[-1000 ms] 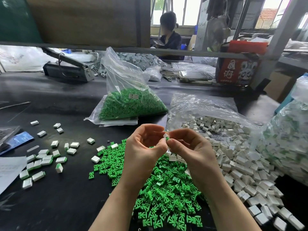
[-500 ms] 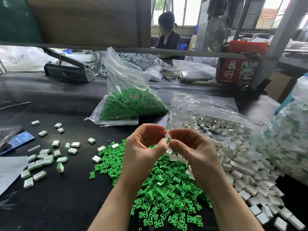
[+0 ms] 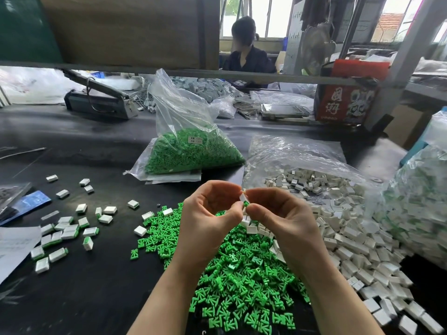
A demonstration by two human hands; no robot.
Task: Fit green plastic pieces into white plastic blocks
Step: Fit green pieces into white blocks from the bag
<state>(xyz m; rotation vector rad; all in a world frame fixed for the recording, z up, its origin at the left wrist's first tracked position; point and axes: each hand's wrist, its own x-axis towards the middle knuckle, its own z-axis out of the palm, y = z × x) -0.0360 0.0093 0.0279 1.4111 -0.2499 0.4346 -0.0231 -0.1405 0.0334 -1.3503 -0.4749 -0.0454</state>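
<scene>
My left hand (image 3: 208, 221) and my right hand (image 3: 287, 223) meet above the table, fingertips together. Between them sits a small white block (image 3: 242, 197) with a green piece (image 3: 246, 203) partly pushed into it. My left fingers pinch the block; my right thumb and forefinger pinch the green piece. Below my hands lies a heap of loose green pieces (image 3: 237, 279). A spread of loose white blocks (image 3: 350, 240) lies to the right.
Several white blocks with green inserts (image 3: 65, 230) lie scattered at the left. A clear bag of green pieces (image 3: 191, 151) stands behind my hands, with bagged blocks (image 3: 416, 204) at the right edge. A grey machine (image 3: 99, 100) and a person (image 3: 246, 54) are at the back.
Both hands stay in place above the green heap. The green piece shows a little more clearly between the fingertips, and the fingers have shifted slightly on the block.
</scene>
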